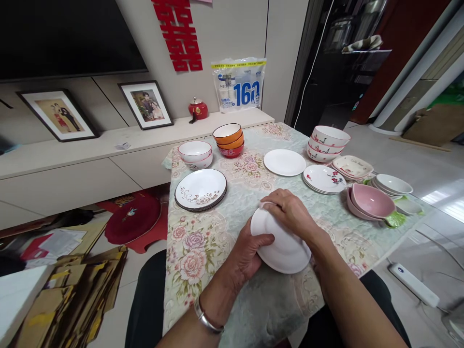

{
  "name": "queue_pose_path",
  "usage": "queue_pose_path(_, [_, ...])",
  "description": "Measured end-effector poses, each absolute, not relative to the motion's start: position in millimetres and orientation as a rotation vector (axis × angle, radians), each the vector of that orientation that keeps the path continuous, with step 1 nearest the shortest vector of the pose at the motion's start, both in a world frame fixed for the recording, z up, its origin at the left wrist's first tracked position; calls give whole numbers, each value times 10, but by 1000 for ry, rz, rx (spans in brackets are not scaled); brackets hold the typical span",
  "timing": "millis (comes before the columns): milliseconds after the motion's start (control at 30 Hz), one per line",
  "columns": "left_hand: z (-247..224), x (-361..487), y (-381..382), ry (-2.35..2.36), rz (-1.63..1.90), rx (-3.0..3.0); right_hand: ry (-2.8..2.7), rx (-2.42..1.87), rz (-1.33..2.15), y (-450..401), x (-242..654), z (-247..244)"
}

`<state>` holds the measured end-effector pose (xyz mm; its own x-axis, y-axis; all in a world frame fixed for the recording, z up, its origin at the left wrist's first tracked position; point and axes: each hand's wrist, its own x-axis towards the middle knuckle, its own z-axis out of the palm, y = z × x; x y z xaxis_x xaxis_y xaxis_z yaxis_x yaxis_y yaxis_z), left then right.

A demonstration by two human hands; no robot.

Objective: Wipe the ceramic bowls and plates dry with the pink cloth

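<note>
A white plate (286, 251) is held tilted above the near part of the table, its underside with a ring foot facing up towards me. My left hand (250, 249) grips its left edge, thumb lying across the underside. Over the far rim is my right hand (288, 212), fingers bent round the edge. A bit of white shows under those fingertips; I cannot tell whether it is a wipe or the rim. Beyond my hands lie a flat white plate (284, 162) and a stack of brown-rimmed plates (201, 188).
On the flowered tablecloth (194, 256) stand orange and red bowls (227, 140), white bowls (195, 152), printed bowls (328, 142), flower plates (324, 179), square dishes (352, 166), pink bowls (373, 200) and small white bowls (393, 183). A plastic pack (239, 87) stands on the cabinet behind.
</note>
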<state>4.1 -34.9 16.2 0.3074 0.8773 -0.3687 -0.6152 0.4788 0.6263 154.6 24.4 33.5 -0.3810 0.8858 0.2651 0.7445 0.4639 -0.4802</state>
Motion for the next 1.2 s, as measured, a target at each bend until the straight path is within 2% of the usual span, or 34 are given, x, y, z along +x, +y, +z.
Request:
queue_pose_path(167, [153,26,-367,714,1008,441,-2120,-1717,206,251,1574,318])
queue_pose_path(267, [139,36,-362,743,1003,429,-2249,-1538,142,158,1427,407])
queue_pose_path(433, [133,45,-354,756,1027,457,-2459,-1106,293,90,1302,491])
queue_pose_path(500, [134,39,-354,766,1018,471,-2391,-1219,329,122,1361,462])
queue_pose_path(667, [129,32,-348,807,1067,411,-2159,-1811,338,250,1604,346])
queue_pose_path(867, [114,41,-340,762,1112,367,-2098,-1957,160,288,1659,297])
queue_pose_path(1033, [106,33,-342,753,1082,374,-2190,-1630,139,199,1477,366])
queue_pose_path(1200, [95,53,-335,739,1092,430,-2440,-1091,343,96,1321,464])
